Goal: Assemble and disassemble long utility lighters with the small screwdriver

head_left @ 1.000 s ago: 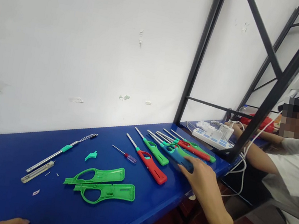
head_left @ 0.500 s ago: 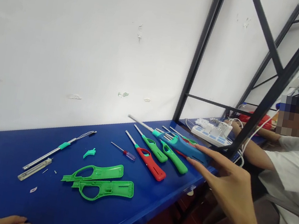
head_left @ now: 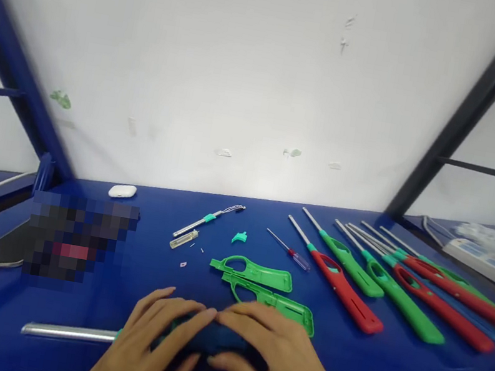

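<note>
Where my left hand (head_left: 145, 345) and right hand (head_left: 284, 363) meet, blue lighter (head_left: 221, 341) held.
Fingers (head_left: 184, 338) half-curled round its body (tube (head_left: 71, 332) pointing left); green shells (head_left: 263, 275) just beyond.

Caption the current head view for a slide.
Left hand and right hand holding a lighter, with two green casing halves, a screwdriver and other lighters on a blue table.

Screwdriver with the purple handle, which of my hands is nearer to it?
Right. Your right hand is on the near side of the screwdriver, not touching it; your left hand is also on the near side, but farther off to the left.
</note>
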A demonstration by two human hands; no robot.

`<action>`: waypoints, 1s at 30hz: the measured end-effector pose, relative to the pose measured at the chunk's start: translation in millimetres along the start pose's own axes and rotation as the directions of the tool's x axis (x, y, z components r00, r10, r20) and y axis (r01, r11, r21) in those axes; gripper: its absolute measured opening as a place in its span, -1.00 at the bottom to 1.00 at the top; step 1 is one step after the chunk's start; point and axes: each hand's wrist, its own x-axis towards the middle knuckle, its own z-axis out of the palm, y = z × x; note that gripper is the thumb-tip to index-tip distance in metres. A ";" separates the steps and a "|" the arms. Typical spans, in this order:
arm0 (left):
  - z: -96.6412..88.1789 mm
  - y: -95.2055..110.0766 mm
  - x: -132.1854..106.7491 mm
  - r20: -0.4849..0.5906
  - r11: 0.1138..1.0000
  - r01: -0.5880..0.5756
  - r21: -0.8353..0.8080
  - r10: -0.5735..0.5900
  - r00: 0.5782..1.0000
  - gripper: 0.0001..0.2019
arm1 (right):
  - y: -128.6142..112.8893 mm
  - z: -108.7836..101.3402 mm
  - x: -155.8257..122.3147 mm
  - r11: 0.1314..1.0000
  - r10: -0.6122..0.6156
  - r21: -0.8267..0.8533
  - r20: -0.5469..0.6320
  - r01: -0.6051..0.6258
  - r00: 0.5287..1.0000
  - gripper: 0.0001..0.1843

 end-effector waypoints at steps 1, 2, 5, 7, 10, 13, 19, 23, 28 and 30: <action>1.0 -1.0 1.9 0.007 0.999 0.029 -0.023 -0.029 1.000 -0.62 | 1.0 1.1 6.9 0.999 -0.010 -0.035 -0.017 0.009 1.000 -0.67; 1.8 -2.5 2.4 0.005 0.998 0.048 -0.042 -0.048 0.999 -0.65 | 3.9 -1.2 14.3 0.998 -0.009 -0.070 -0.022 0.008 1.000 -0.72; 1.7 -6.6 1.0 0.010 0.997 0.049 -0.061 -0.049 0.999 -0.71 | 24.3 -23.6 38.7 0.966 0.014 -0.260 0.013 -0.010 1.000 -0.77; -0.8 -10.7 1.7 0.008 0.999 0.027 -0.041 -0.026 1.000 -0.71 | 45.9 -44.0 53.2 0.889 0.113 -0.446 -0.015 -0.108 0.994 -0.74; -6.5 -27.1 10.3 0.016 1.000 -0.007 0.014 0.006 1.000 -0.70 | 81.6 -66.8 63.9 0.804 0.213 -0.552 -0.080 -0.221 0.974 -0.74; -9.5 -57.5 30.6 0.107 1.000 0.013 0.027 -0.016 0.994 -0.63 | 108.6 -71.4 61.0 0.738 0.270 -0.632 -0.048 -0.239 0.962 -0.82; -0.5 -109.1 89.1 0.385 0.998 -0.034 -0.047 0.049 0.921 -0.79 | 123.6 -60.5 52.6 0.721 0.274 -0.664 0.014 -0.196 0.962 -0.87; 11.0 -115.8 108.8 0.461 0.989 -0.104 -0.103 0.140 0.876 -0.88 | 119.2 -70.5 50.0 0.740 0.282 -0.625 -0.046 -0.248 0.958 -0.81; 28.3 -117.7 108.5 0.470 0.981 -0.144 -0.131 0.189 0.862 -0.80 | 94.6 -94.2 30.8 0.791 0.311 -0.496 -0.179 -0.359 0.933 -0.71; 31.6 -118.0 108.1 0.459 0.982 -0.138 -0.129 0.183 0.870 -0.79 | 80.1 -101.5 22.3 0.864 0.319 -0.308 -0.275 -0.398 0.907 -0.66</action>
